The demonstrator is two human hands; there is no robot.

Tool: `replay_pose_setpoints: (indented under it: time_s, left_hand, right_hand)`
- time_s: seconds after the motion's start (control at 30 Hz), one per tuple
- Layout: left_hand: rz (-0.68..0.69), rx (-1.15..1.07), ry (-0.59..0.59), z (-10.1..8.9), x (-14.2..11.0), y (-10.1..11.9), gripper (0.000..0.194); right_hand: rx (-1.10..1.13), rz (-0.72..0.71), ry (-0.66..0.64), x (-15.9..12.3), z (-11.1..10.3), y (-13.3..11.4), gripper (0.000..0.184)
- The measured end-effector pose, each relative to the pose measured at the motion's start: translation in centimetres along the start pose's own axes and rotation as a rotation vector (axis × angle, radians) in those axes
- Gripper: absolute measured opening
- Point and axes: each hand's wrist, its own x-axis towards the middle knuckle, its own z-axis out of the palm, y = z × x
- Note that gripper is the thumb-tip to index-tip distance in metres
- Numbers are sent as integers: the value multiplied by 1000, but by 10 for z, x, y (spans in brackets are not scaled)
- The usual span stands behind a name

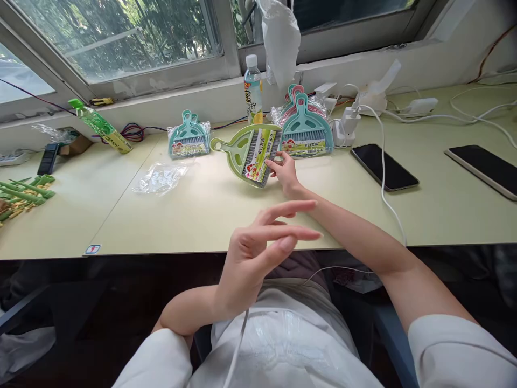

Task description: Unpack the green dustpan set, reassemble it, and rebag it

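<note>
R hand point(285, 172) has the green dustpan set point(250, 155), a pan w/ its brush clipped in & a label across. Fingers clamped on the pan's wide edge, at the side nearer that hand. L hand point(248, 264) is up in the air in front of the body, nearer the camera, holding nothing: index & middle stretched out toward the R w/ a gap btwn them, thumb just below; can't tell if thumb touches the middle finger.

Step in hand, as I read it: the set is held up for handling, one-handed. Any move of it from here calls for a firm pinch on that thin edge, & prob. L hand in to steady the handle end, since the grip is all at one end.

Pointing: handle w/ its hole points L, wide mouth & bristles face R. Long axis runs mostly side to side, R end a bit lower in view; pan's face tilted up toward the camera. Set is over the middle of the table point(194, 226), btwn a teal set point(189, 136) on the L & another teal set point(306, 129) on the R; can't tell if its lower rim touches the table. Clear wrapper point(160, 179) lies L of it; lemon drink bottle point(253, 91) stands behind.
</note>
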Motion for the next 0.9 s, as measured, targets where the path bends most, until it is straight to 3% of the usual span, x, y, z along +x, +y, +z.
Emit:
replay_pose_setpoints:
  time_s: [0.17,0.9]
  left_hand:
    - [-3,-162,-15,-1,5,-4,21]
    - [-82,-237,-47,0,16,10,19]
  right_hand:
    - [1,7,-9,-1,-1,0,37]
    - [-6,15,-15,1,-3,2,38]
